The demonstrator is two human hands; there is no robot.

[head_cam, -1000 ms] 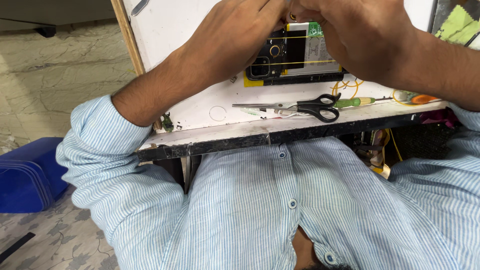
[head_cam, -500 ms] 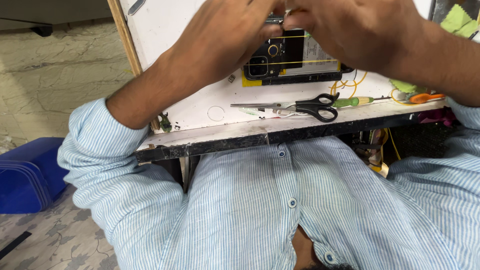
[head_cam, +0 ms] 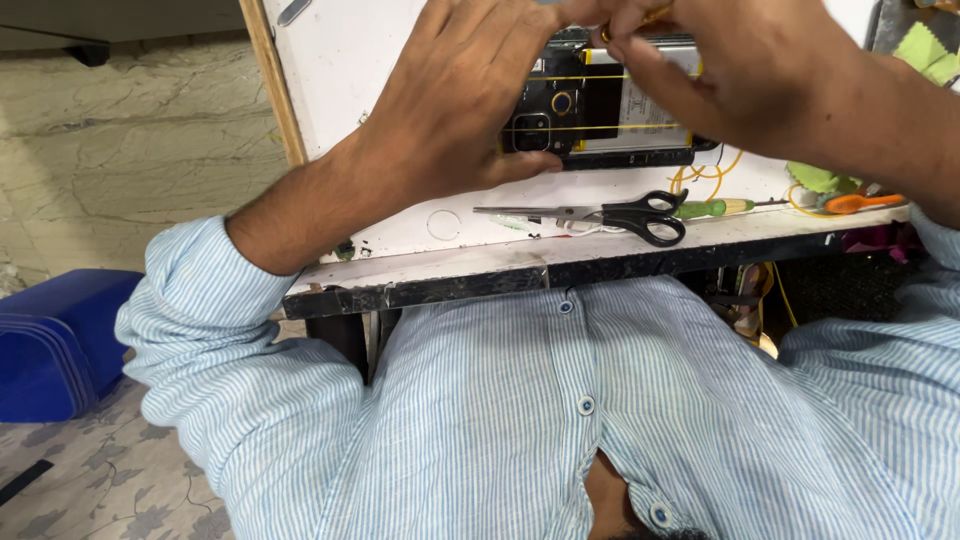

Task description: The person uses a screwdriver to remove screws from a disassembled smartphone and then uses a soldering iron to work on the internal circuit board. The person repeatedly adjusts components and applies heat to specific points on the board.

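An opened black phone [head_cam: 600, 125] with its back cover off lies on the white table [head_cam: 400, 235], showing the camera block and a battery with yellow strips. My left hand [head_cam: 450, 110] grips the phone's left end, thumb along its lower edge. Over the phone's top edge, the fingertips of my right hand [head_cam: 740, 70] are pinched together on a small yellowish tool [head_cam: 652, 14], most of which is hidden.
Black-handled scissors [head_cam: 620, 213] lie near the table's front edge, with a green-handled screwdriver [head_cam: 715, 208] and an orange-handled tool [head_cam: 860, 202] beside them. Yellow wire [head_cam: 700, 175] loops under the phone. A green cloth [head_cam: 925, 50] lies far right. A blue plastic container [head_cam: 50, 340] stands on the floor.
Both hands have drawn up toward the phone's top edge, leaving more of its open back showing. The scissors and other tools have not moved.
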